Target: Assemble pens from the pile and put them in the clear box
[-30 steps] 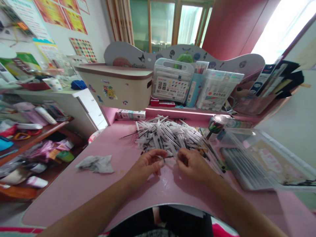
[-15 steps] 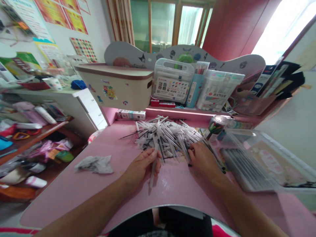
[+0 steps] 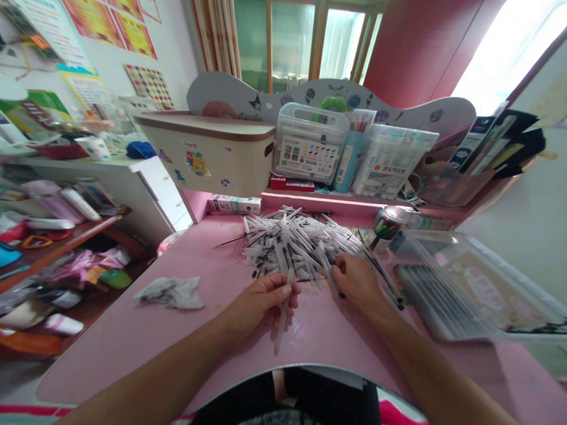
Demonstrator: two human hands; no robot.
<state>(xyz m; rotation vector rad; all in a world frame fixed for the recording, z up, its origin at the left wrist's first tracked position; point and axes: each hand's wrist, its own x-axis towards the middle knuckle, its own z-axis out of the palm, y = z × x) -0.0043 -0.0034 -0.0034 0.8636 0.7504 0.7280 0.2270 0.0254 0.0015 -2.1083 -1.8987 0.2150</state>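
Clear case (image 3: pixel 481 327): row of grey sticks (image 3: pixel 436 298). Jar (image 3: pixel 396 213): coloured pens (image 3: pixel 381 243). Clear tube (image 3: pixel 283 327): pinched in grip of left hand (image 3: pixel 266 300), before heap (image 3: pixel 301 236) on worktop (image 3: pixel 110 342). Right hand (image 3: pixel 361 283): beside heap, grip indeterminable.

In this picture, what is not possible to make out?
In the head view:
White tube: part hidden by the left hand.
Right hand: its fingers hide whatever it may grip.
Beige bin: walls and top hide any contents.
Clear handled case: fine print too small.
Wall posters: cut off by the top edge.
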